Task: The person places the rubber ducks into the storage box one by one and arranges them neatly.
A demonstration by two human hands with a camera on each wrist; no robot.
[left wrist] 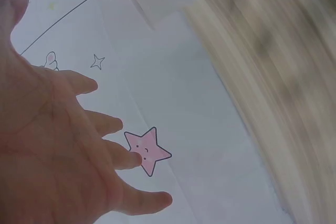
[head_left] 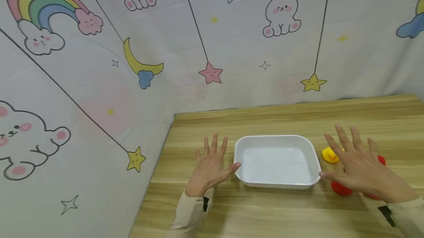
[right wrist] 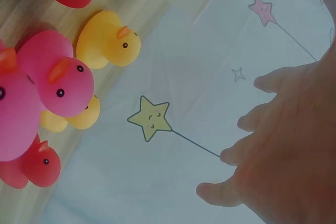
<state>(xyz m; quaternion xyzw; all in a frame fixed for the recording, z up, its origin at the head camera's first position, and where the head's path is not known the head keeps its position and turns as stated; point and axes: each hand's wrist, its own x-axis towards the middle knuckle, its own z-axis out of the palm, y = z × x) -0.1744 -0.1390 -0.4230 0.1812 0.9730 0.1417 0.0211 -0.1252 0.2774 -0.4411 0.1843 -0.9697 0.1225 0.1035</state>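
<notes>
A white rectangular tray (head_left: 278, 164) lies between the two hands with nothing in it. My left hand (head_left: 212, 166) is spread, fingers straight, at the tray's left side. Its thumb overlaps the left rim in the head view; contact cannot be told. To the right, my right hand (head_left: 362, 166) is also spread and holds nothing, hovering over several toy ducks. A yellow duck (head_left: 330, 155) and a red duck (head_left: 342, 189) peek out around it. The right wrist view shows pink ducks (right wrist: 68, 87), another yellow duck (right wrist: 107, 43) and a red duck (right wrist: 39, 166), some partly hidden.
A wood-grain table (head_left: 245, 212) carries the tray and ducks. White cloth (head_left: 245, 87) printed with stars, rabbits and a rainbow rises behind the table and along its left side.
</notes>
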